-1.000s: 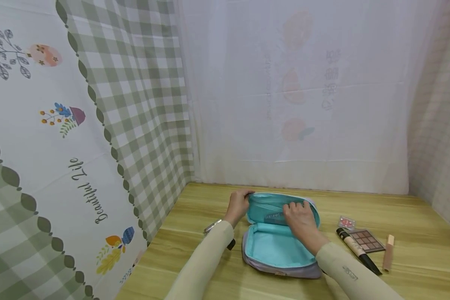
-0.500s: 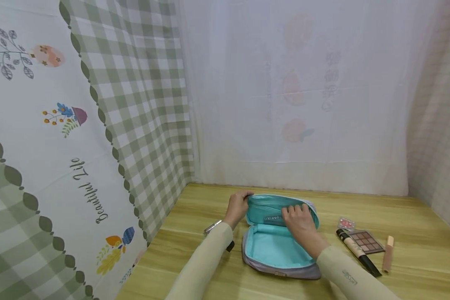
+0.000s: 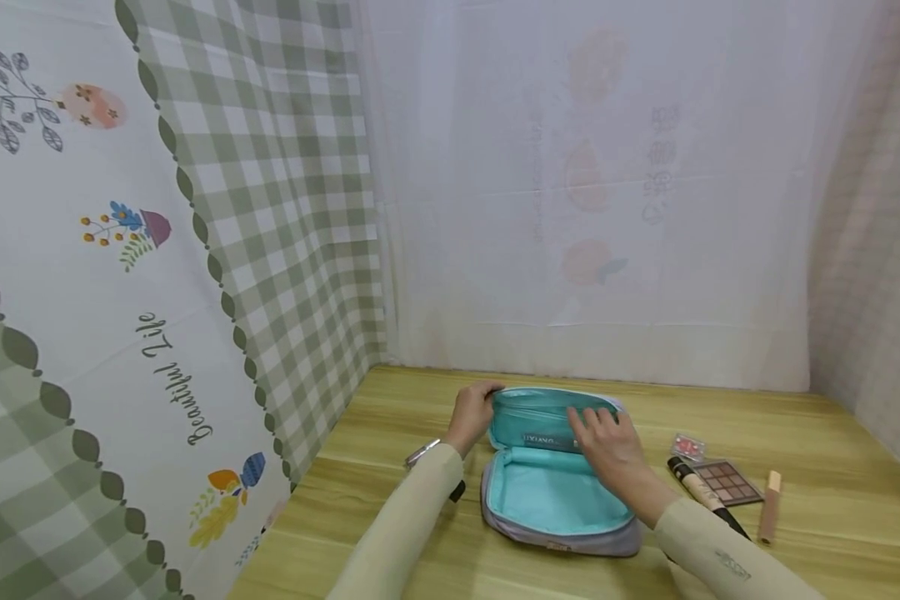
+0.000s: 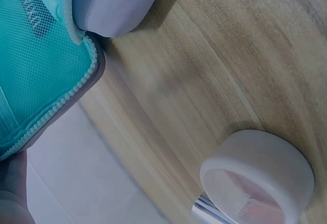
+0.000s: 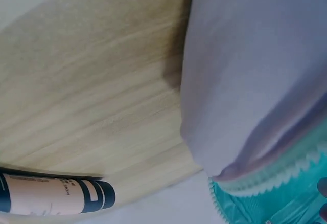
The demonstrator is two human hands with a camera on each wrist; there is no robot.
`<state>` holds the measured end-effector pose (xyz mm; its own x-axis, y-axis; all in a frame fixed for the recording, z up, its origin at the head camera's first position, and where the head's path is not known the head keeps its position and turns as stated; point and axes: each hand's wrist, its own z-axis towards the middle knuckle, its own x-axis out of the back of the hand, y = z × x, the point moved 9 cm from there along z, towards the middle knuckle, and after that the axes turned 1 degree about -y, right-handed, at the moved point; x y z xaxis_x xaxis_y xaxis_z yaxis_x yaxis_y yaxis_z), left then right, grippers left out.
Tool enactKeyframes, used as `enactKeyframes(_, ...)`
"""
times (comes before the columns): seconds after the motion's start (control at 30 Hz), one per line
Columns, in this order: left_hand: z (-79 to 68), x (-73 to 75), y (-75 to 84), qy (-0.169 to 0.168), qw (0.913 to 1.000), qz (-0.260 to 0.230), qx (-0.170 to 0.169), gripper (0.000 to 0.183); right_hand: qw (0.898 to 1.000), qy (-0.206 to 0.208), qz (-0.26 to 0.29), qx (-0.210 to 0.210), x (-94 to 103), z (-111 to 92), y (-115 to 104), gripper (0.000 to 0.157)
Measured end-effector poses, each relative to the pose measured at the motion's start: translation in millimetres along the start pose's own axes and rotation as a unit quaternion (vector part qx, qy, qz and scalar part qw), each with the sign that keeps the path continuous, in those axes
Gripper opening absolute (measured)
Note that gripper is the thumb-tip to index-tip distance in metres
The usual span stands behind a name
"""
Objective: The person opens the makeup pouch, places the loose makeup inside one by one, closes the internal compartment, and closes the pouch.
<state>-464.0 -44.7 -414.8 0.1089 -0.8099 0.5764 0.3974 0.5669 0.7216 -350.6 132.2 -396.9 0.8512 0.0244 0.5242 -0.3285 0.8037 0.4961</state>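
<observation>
A lilac makeup bag point(image 3: 562, 543) with turquoise lining lies unzipped on the table, its lid point(image 3: 510, 425) raised at the back. My left hand point(image 3: 471, 415) grips the lid's upper left corner. My right hand point(image 3: 607, 442) reaches to the right half of the lid, fingers at the mesh pocket; its fingertips are mostly hidden. Behind the mesh point(image 4: 56, 65) shows a dark strip with pale lettering point(image 3: 546, 442), whose kind I cannot make out. The bag's main compartment point(image 3: 555, 496) shows bare lining.
Right of the bag lie a black-and-beige tube point(image 3: 697, 483), an eyeshadow palette point(image 3: 729, 482), a small clear case with red inside point(image 3: 688, 447) and a slim brown tube point(image 3: 770, 508). By my left forearm are a silvery item point(image 3: 422, 452) and a white round container point(image 4: 265, 173).
The right hand has shifted slightly right, its index finger more spread. The dark lettered strip lies flatter along the bottom of the mesh. My left hand keeps its grip on the lid.
</observation>
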Motion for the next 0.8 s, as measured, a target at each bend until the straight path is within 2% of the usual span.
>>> enactKeyframes(0.1, 0.6, 0.1, 0.5, 0.000, 1.0000, 0.003, -0.003, 0.028, 1.000, -0.021, 0.010, -0.014, 4.5, -3.1, 9.0, 0.070)
enactKeyframes(0.17, 0.8, -0.4, -0.3, -0.001, 1.0000, 0.003, -0.004, 0.028, 0.999, -0.040, 0.016, -0.031, 7.6, -6.6, 16.6, 0.062)
enactKeyframes(0.23, 0.9, -0.8, -1.5, -0.002, 1.0000, 0.001, -0.002, 0.028, 0.997, -0.046, 0.030, -0.051, 11.5, -10.6, 26.2, 0.048)
enactKeyframes(0.37, 0.6, -0.7, -3.0, -0.005, 1.0000, -0.008, 0.001, 0.028, 0.993, -0.013, 0.060, -0.103, 23.3, -20.2, 51.2, 0.025)
enactKeyframes(0.43, 0.6, -0.6, -2.7, -0.007, 0.9999, -0.012, 0.003, 0.028, 0.990, 0.000, 0.069, -0.127, 27.7, -27.5, 64.9, 0.023)
enactKeyframes(0.5, 0.8, -0.9, -3.5, -0.012, 0.9998, -0.015, 0.007, 0.028, 0.985, -0.008, 0.079, -0.152, 28.8, -36.9, 78.7, 0.025)
enactKeyframes(0.67, 1.7, -1.3, -4.0, -0.017, 0.9997, -0.012, 0.012, 0.028, 0.967, -0.107, 0.101, -0.208, 20.7, -66.8, 110.7, 0.032)
enactKeyframes(0.8, 3.2, -0.8, -2.5, -0.016, 0.9999, -0.004, 0.004, 0.027, 0.940, -0.193, 0.122, -0.252, 13.8, -93.4, 132.5, 0.032)
